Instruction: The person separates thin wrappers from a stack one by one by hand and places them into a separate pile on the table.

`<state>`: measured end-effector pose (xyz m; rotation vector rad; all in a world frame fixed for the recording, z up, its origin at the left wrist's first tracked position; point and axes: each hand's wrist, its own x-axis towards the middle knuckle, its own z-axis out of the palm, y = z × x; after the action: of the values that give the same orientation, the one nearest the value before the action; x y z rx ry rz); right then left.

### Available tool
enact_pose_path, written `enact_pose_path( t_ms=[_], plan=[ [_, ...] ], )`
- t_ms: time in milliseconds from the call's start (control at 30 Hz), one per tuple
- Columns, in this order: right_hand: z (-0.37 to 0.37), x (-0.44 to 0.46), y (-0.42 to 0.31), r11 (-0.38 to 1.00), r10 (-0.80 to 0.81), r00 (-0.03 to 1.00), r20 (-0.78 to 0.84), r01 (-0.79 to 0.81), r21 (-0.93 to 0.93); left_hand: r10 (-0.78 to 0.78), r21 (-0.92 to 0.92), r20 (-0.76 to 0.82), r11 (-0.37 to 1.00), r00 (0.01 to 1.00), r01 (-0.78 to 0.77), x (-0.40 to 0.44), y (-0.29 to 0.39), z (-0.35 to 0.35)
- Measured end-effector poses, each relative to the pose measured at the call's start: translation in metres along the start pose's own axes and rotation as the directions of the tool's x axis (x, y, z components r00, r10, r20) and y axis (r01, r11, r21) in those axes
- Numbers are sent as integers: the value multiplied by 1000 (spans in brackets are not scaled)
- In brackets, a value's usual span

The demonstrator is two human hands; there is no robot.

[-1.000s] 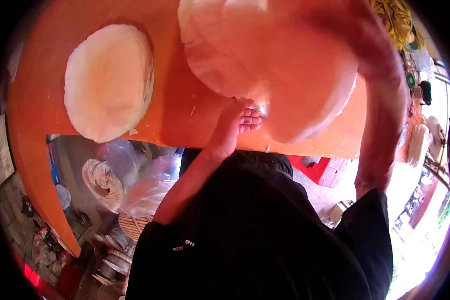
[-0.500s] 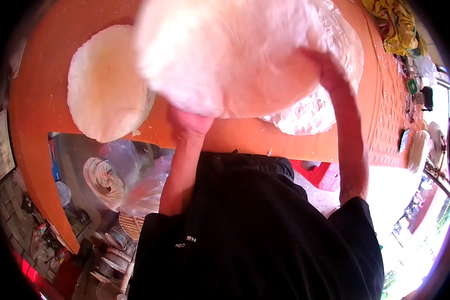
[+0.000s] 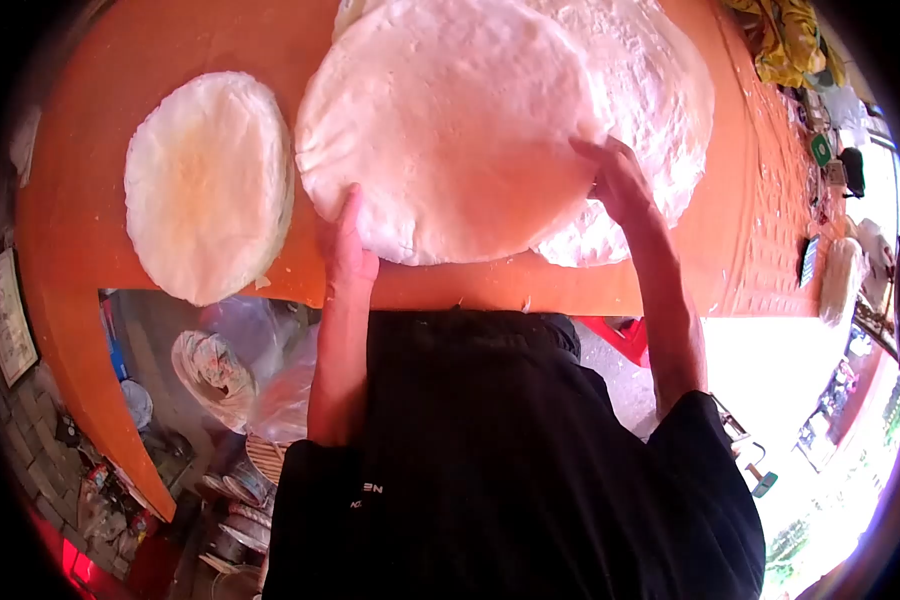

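Observation:
A large round white sheet (image 3: 450,130), soft and slightly wrinkled like dough or wadding, lies flat in front of me, its exact material unclear. At its lower left edge, my left hand (image 3: 350,245) grips it with the thumb on top and the fingers hidden underneath. My right hand (image 3: 615,170) holds the right edge, a fingertip on the surface and the other fingers partly out of sight. Under and beyond the right side shows a crinkled white pile (image 3: 660,120). To the left rests another white round (image 3: 208,185), yellowish in the middle.
The orange table (image 3: 450,288) has a cut-out at front left. Plastic bags (image 3: 245,325) and a bundled cloth (image 3: 213,375) lie below. A red crate (image 3: 620,337) sits under the front edge. Small items and a yellow cloth (image 3: 785,45) line the right end.
The round sheet, blurred and raised before, has come down flatter and moved slightly left. Both hands shifted left with it, and the right hand is now at its right edge.

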<state>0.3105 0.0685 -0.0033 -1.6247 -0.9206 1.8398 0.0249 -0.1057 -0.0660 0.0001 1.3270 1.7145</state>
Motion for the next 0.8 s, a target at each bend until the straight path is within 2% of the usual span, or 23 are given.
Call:
enact_pose_path(
  t_ms=[33, 100, 133, 167, 233, 267, 300, 367, 400, 433, 500, 533, 633, 667, 800],
  plan=[
    [-1, 3, -2, 1000, -8, 1000, -6, 8, 3, -2, 25, -35, 1000, 999, 3, 3, 2, 4],
    [1, 13, -2, 967, -19, 987, -159, -23, -254, 22, 30, -42, 999, 999, -21, -1, 6, 16],
    [16, 7, 7, 961, -243, 939, -243, 199, -193, 40, 39, -60, 999, 997, -38, -5, 8, 20],
    [12, 6, 10, 962, -238, 940, -245, 194, -191, 37, 43, -61, 998, 997, -34, -6, 7, 18],
    [0, 6, 9, 931, -314, 943, 107, 328, -163, 42, 76, -118, 997, 992, -33, -6, 9, 17],
    [-9, 4, 1, 977, -117, 977, 180, 146, -155, 43, 75, -113, 997, 993, -35, -7, 11, 18],
    [-14, 10, -1, 977, -122, 976, 179, 150, -153, 68, 121, -97, 991, 993, -56, -10, 17, 21],
    [-19, 25, -3, 938, 6, 996, 84, 23, -345, 90, 169, -80, 983, 993, -76, -10, 20, 23],
    [-1, 18, -5, 935, -223, 969, -104, 183, -303, 114, 177, -81, 979, 990, -98, -9, 18, 23],
    [1, 20, -10, 741, -429, 899, -84, 297, -603, 136, 185, -83, 976, 987, -118, -10, 15, 22],
    [20, 15, -17, 666, -556, 827, -89, 379, -642, 116, 173, -68, 980, 991, -103, -13, 15, 23],
    [25, 15, -21, 624, -534, 837, -120, 294, -724, 108, 155, -53, 983, 993, -99, -11, 16, 25],
    [19, 30, -13, 610, -533, 842, -84, 313, -728, 93, 163, -83, 984, 992, -79, -11, 17, 25],
    [17, 34, -10, 588, -601, 795, -78, 374, -717, 90, 166, -83, 983, 992, -76, -10, 16, 22],
    [19, 29, -24, 648, -555, 823, -125, 333, -685, 74, 158, -80, 985, 994, -61, -6, 12, 16]
  ],
)
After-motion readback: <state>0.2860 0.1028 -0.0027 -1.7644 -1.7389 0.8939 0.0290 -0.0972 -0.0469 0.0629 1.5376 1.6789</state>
